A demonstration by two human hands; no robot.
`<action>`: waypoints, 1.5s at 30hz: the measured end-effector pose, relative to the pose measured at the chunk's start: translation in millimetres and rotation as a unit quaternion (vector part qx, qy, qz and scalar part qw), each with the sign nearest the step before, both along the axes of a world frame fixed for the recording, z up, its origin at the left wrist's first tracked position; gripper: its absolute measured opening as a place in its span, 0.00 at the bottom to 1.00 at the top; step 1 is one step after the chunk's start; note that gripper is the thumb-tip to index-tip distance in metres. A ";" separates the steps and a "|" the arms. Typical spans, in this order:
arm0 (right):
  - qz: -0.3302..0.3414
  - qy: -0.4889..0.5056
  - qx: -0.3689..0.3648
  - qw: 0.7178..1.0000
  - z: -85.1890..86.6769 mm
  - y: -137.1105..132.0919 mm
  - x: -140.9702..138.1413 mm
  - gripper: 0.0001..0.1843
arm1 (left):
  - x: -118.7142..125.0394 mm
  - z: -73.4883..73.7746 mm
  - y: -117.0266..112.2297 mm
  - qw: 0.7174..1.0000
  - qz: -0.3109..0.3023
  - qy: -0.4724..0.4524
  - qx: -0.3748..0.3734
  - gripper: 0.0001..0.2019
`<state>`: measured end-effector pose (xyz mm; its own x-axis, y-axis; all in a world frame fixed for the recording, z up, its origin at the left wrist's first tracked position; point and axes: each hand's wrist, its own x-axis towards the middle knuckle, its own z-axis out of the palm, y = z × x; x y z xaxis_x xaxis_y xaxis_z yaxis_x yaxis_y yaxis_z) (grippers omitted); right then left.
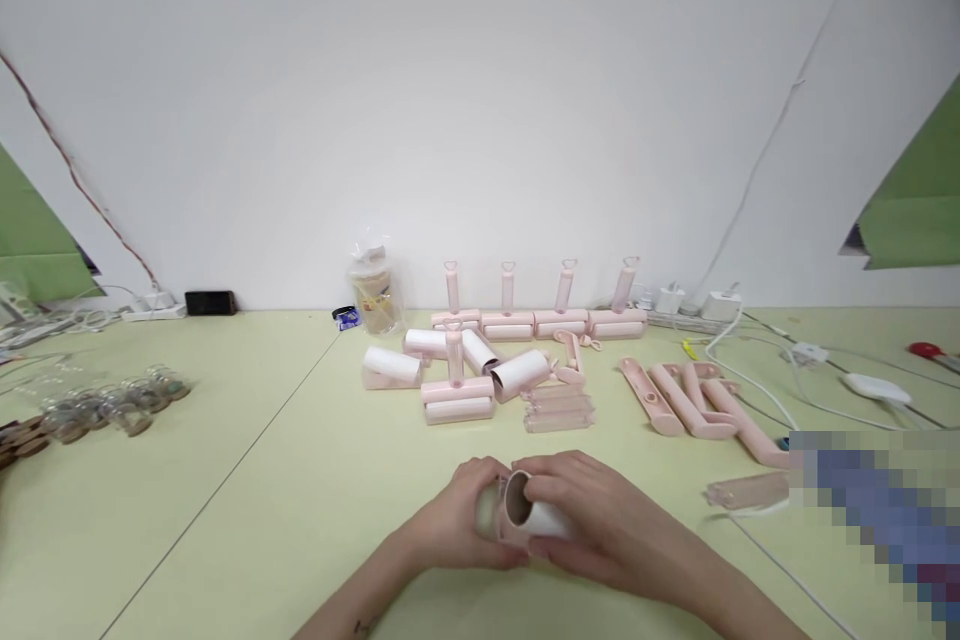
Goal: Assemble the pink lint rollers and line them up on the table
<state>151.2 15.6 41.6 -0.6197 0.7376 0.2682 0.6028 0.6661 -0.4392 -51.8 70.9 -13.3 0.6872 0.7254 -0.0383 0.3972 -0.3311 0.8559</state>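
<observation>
A white lint-roller refill [549, 521] with a hollow cardboard core sits between my hands, low over the table. My right hand [600, 520] is wrapped around it, with its fingers near the open core end. My left hand [459, 520] curls around a pinkish see-through cover [512, 537] at the roll's left side. How far the roll sits inside the cover is partly hidden by my fingers. Just beyond lies a pink lint roller [459, 400] with an upright handle, beside several white rolls [525, 373] in covers and a stack of clear pink handle parts [559, 412].
Several finished-looking lint rollers [508, 320] stand in a row by the wall. Pink roller frames [690, 400] lie to the right, near white cables [757, 400]. Small glass domes [127, 410] are at left. A bagged cup [377, 295] stands at the back; a blurred patch covers the lower right.
</observation>
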 end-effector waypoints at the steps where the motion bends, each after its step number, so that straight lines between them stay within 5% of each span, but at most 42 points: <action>1: -0.017 0.045 0.011 0.999 -1.3 -1.0 5.6 0.13 | -1.3 1.7 0.1 1.000 0.000 0.001 -0.012 0.27; 5: -0.191 0.249 0.107 0.943 -12.7 2.0 32.1 0.20 | -9.7 9.7 2.9 0.999 -0.008 -0.033 -0.034 0.24; 7: -0.267 0.281 0.117 0.914 -18.3 7.6 42.3 0.21 | -15.6 13.3 6.1 0.998 0.000 -0.044 -0.036 0.22; 9: -0.301 0.254 0.084 0.915 -21.8 13.5 47.6 0.20 | -21.9 16.1 10.0 0.998 0.023 -0.045 -0.025 0.20; 13: -0.296 0.129 -0.023 0.946 -20.5 17.5 46.9 0.21 | -32.3 21.4 17.0 0.995 0.055 -0.081 0.011 0.18; 16: -0.264 0.091 0.004 0.960 -14.1 11.3 40.6 0.23 | -38.1 27.4 20.3 0.992 0.049 -0.113 0.030 0.18; 19: -0.211 0.169 0.048 0.961 -13.8 -0.4 25.4 0.18 | -41.0 33.1 21.0 0.986 0.028 -0.163 0.013 0.20; 21: -0.164 0.283 -0.035 0.944 -21.7 -8.2 8.0 0.16 | -38.9 34.3 20.0 0.979 0.027 -0.195 -0.051 0.24; 23: -0.144 0.419 -0.189 0.876 -34.2 -13.8 -12.9 0.20 | -32.8 32.2 17.7 0.971 0.033 -0.201 -0.125 0.26; 28: -0.114 0.617 -0.506 0.592 -58.3 -17.1 -49.5 0.19 | -11.4 20.6 9.4 0.968 0.074 -0.127 -0.203 0.21; 30: -0.120 0.635 -0.558 0.521 -61.7 -16.4 -52.5 0.16 | -6.7 18.5 7.2 0.968 0.100 -0.096 -0.209 0.21; 32: -0.138 0.633 -0.584 0.489 -62.6 -15.7 -51.7 0.16 | -5.1 19.0 5.8 0.969 0.107 -0.084 -0.208 0.22; 35: -0.141 0.601 -0.598 0.512 -58.0 -15.4 -49.7 0.18 | -4.8 22.8 3.6 0.969 0.105 -0.082 -0.207 0.23; 40: -0.072 0.550 -0.565 0.611 -39.6 -17.4 -51.2 0.15 | -3.6 28.4 -0.7 0.970 0.079 -0.103 -0.207 0.23; 42: -0.091 0.548 -0.571 0.604 -38.4 -18.1 -52.3 0.13 | -4.8 29.4 -0.8 0.969 0.078 -0.110 -0.205 0.24; 45: -0.206 0.567 -0.564 0.564 -44.6 -17.7 -50.3 0.12 | -9.3 29.7 1.8 0.966 0.079 -0.142 -0.202 0.25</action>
<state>100.8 -2.1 -3.0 -0.2353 0.8543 -0.4634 -0.4903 -0.5161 -0.7024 -61.1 72.7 16.4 0.5936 0.7874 -0.1661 0.1462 0.0974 0.9844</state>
